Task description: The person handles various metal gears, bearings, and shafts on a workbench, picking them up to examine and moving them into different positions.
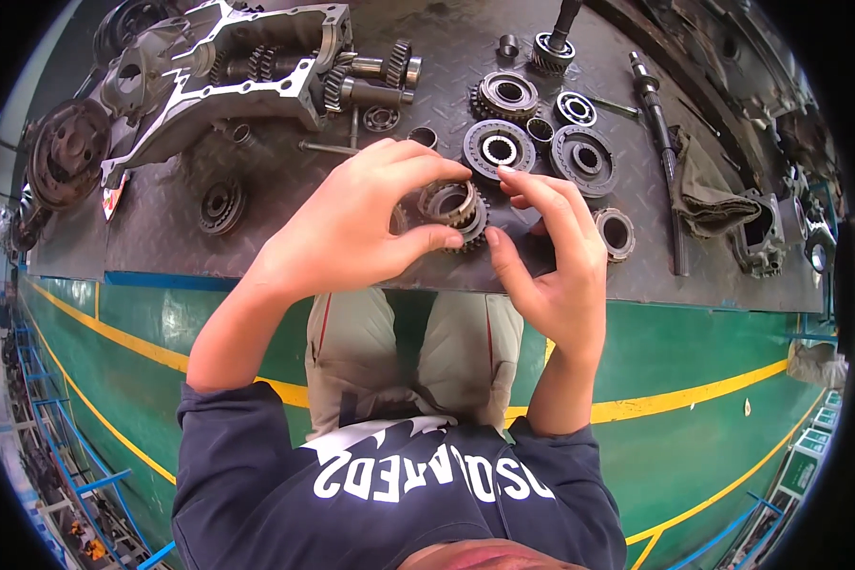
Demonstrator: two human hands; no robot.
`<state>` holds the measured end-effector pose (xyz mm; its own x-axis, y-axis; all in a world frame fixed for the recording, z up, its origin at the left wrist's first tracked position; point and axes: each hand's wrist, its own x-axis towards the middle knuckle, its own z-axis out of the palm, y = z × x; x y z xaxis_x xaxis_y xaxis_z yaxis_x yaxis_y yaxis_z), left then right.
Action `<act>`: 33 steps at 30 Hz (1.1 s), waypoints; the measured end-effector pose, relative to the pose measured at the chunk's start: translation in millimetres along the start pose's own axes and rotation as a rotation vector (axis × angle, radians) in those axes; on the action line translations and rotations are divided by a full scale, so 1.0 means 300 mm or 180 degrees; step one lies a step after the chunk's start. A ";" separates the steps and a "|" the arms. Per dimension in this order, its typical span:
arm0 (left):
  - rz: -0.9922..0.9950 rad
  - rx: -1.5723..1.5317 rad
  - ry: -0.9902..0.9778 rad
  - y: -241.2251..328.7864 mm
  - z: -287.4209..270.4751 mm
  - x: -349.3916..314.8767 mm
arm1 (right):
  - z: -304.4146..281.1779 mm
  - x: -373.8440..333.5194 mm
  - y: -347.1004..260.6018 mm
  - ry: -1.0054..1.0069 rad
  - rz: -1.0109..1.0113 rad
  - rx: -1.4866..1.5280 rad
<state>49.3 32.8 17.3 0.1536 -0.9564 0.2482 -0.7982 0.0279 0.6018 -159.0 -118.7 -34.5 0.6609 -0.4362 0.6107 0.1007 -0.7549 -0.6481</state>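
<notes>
Gear [476,231]: dark grey metal, toothed rim, dull sheen; between the hands at the bench's [285,223] near side, below a larger ring gear [480,150] | ring [434,201]: brownish, hollow, tilted over the gear | left hand [366,218]: thumb and fingers holding ring | right hand [562,261]: half-curled, wide, beside gear, contact unclear

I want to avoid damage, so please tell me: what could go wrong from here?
The metal ring in the left hand looks tilted over a toothed gear; it might slip, since the right hand does not seem to grip it.
Both parts are near the front edge of the bench, so a knock could send one to the green floor.
The grey gear close to the right hand might be nudged.
</notes>
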 end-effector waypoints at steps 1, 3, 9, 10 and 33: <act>0.0055 -0.0021 -0.0027 0.003 -0.006 0.003 | 0.000 -0.001 0.000 0.0002 -0.0005 0.0027; 0.0064 -0.0141 -0.0051 -0.001 -0.009 0.009 | 0.001 -0.001 0.002 0.0013 -0.0009 0.0067; 0.0265 -0.0206 0.0058 -0.006 0.005 0.013 | -0.002 0.002 0.000 0.0021 -0.0029 -0.0009; 0.0337 -0.0166 0.0054 -0.004 0.010 0.015 | -0.002 0.001 -0.001 0.0021 -0.0033 -0.0015; -0.1177 -0.0882 0.2225 -0.319 -0.351 -0.483 | 0.020 0.000 -0.032 -0.0123 0.0083 -0.0165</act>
<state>164.6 199.4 3.8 0.7761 -0.5200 0.3567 -0.4673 -0.0944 0.8790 -155.5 -108.5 -31.0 0.6911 -0.4376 0.5752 0.0450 -0.7683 -0.6385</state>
